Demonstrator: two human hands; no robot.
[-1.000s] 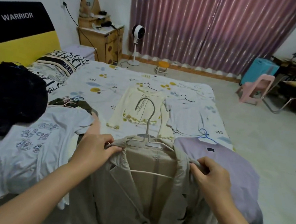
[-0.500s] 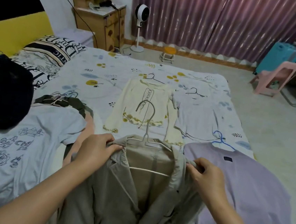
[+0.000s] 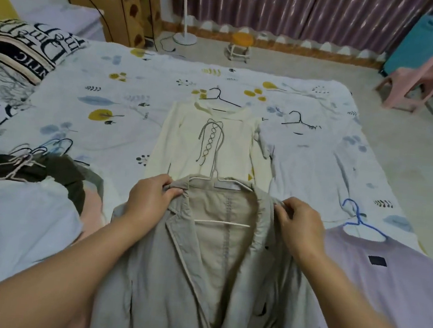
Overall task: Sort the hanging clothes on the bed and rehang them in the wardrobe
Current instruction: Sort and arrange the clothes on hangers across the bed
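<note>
Beige jacket (image 3: 197, 282): lying front-up on the bed's (image 3: 84, 91) near edge, on a white hanger (image 3: 223, 191), between both hands.
Far left: white tee (image 3: 17, 217) overlapping dark garment (image 3: 56, 176), printed pillow (image 3: 27, 45) sitting behind.
Left hand (image 3: 150, 199): fingers curling, pinching jacket's left collar.
Behind jacket: cream lace-up top (image 3: 212, 142) lying on black hanger (image 3: 218, 98); jacket's hanger hook overlapping its hem.
Right hand (image 3: 297, 225): fingers curling, pinching the right collar.
Right: pale white top (image 3: 309, 160) lying beside the cream one; lilac tee (image 3: 390, 283) on blue hanger (image 3: 359, 221) touching jacket.

Matt, creased cloth jacket (image 3: 197, 282)
</note>
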